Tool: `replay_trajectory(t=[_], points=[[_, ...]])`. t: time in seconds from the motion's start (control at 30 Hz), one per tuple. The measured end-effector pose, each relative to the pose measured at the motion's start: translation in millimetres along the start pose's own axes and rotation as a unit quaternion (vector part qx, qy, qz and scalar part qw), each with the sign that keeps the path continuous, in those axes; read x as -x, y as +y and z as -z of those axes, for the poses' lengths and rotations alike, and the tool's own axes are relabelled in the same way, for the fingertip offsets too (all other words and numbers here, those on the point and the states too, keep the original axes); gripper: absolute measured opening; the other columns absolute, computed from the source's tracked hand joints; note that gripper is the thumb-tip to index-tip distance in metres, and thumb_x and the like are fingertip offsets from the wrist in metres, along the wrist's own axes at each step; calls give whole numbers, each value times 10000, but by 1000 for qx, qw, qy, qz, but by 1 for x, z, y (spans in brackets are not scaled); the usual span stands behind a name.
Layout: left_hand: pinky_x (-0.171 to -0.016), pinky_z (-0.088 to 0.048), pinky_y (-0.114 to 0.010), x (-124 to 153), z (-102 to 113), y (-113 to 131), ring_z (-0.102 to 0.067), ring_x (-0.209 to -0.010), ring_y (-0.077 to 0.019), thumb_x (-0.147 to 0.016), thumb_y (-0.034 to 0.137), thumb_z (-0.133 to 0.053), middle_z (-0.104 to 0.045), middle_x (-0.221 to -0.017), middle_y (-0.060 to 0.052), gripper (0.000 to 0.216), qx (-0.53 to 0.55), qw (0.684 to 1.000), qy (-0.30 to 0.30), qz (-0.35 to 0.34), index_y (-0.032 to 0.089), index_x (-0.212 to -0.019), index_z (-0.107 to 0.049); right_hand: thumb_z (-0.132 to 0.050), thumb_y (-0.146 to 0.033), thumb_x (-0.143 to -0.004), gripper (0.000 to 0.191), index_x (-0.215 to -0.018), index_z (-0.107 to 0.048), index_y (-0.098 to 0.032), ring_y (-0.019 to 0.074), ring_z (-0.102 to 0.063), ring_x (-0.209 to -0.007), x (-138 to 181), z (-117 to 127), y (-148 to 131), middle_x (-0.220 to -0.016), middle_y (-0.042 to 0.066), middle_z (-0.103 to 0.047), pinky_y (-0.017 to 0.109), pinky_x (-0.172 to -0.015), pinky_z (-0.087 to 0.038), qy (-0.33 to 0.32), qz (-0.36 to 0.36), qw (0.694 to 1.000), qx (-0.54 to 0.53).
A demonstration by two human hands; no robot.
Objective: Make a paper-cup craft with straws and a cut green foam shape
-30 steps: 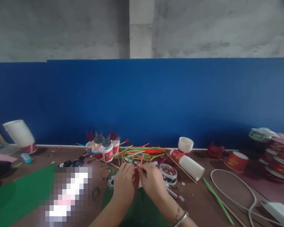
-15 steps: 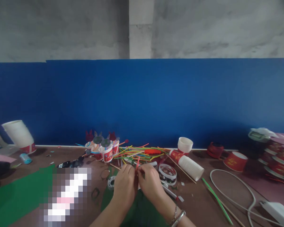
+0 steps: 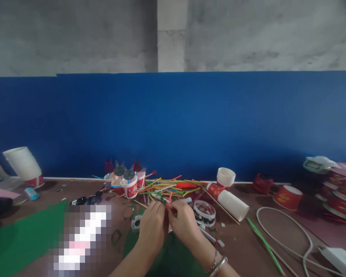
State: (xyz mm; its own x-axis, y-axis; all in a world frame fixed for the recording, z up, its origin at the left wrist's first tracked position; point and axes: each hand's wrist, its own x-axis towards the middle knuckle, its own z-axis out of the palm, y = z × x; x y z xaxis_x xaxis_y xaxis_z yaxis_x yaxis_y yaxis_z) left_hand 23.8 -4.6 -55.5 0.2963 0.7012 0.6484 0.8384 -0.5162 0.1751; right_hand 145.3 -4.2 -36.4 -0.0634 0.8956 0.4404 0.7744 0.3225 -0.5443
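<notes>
A thin red strip sticks up between my two hands, above a dark green sheet on the brown table. My left hand is closed around its lower part, fingers curled and mostly seen from the back. Pressed up beside it, my right hand pinches the strip with thumb and index finger. The lower end of the strip is hidden by the hands. A white tape spool lies just left of my left hand. Right of my right hand are stacked clear tape rolls and a red-tipped white pen.
Behind the hands lies a pile of coloured thin sticks, with decorated paper cups to its left. A stack of paper cups lies on its side. A white cable loops at right. Green felt covers the left side.
The red strip's tip has shifted very slightly to the right and down. Both hands keep nearly the same place and grip.
</notes>
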Motion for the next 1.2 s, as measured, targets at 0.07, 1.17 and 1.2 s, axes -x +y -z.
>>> replay_trajectory(t=[0.07, 1.17, 1.2], points=[[-624, -371, -330, 0, 0, 0, -527, -701, -231, -837, 114, -456, -563, -702, -62, 164, 3, 1000, -6, 7, 164, -707, -542, -510, -57, -727, 186, -616, -616, -162, 162, -554, -677, -1, 1, 0, -665, 45, -630, 224, -623, -356, -4, 3, 1000, -2], [-661, -431, -269, -10, -8, -8, -586, -718, -171, -626, 15, -490, -596, -754, 13, 454, 370, 913, -96, 144, 190, -1044, -496, -534, -89, -773, 197, -737, -676, -222, 168, -467, -766, -6, 27, 1, -728, 15, -573, 311, -720, -334, -60, 277, 958, 41], [-687, -442, -275, -10, -9, -9, -593, -750, -174, -615, 10, -490, -612, -793, 1, 481, 386, 907, -91, 143, 187, -1062, -494, -521, -99, -791, 204, -775, -681, -226, 166, -473, -750, -8, 32, 2, -717, 16, -584, 313, -719, -336, -52, 291, 955, 38]])
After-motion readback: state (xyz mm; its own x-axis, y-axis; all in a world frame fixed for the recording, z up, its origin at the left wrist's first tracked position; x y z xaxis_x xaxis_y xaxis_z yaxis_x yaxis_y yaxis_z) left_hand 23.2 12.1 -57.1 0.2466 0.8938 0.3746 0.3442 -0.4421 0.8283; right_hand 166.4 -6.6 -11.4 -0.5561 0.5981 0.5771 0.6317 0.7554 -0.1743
